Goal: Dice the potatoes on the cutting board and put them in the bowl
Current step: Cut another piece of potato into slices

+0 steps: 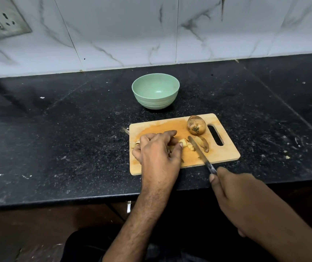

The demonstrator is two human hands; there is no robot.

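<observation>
A wooden cutting board (225,154) lies on the black counter. A whole brown potato (196,125) sits near its handle slot, and a cut wedge (202,143) lies below it. My left hand (158,150) covers and holds cut potato strips (183,143) at the board's left half, fingers curled over them. Small diced pieces (190,147) lie beside the knife blade (196,150). My right hand (234,193) grips the knife handle off the board's front edge, the blade angled across the pieces. The green bowl (155,91) stands empty behind the board.
The black speckled counter (66,140) stretches wide to left and right, with small scraps scattered on it. A marble-tiled wall (151,29) rises behind the bowl, with a wall socket (2,19) at top left. The counter's front edge runs under my forearms.
</observation>
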